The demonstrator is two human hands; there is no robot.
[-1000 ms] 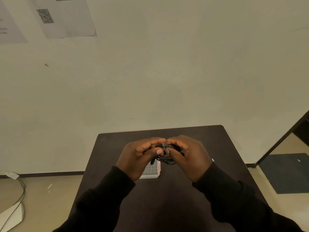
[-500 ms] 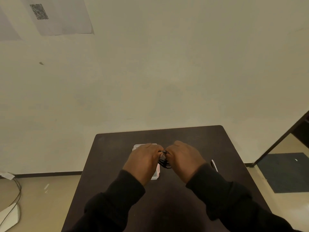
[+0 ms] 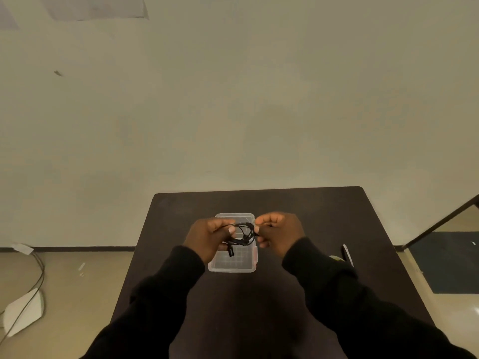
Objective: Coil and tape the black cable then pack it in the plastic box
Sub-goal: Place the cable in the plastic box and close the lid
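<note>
Left hand [image 3: 211, 235] and right hand [image 3: 278, 233] grip black cable [image 3: 243, 235], above clear plastic box [image 3: 233, 265], dark table [image 3: 311, 216], beige wall [image 3: 233, 99]

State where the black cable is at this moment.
In the head view, the black cable hangs, loosely coiled, between the left hand and right hand, above the plastic box.

The cable [image 3: 242, 235] is black. The box [image 3: 233, 265] is clear plastic with a faint grid pattern and reddish right-side clips. The table [image 3: 311, 211] is dark brown; both sleeves [image 3: 166, 294] are black.
</note>
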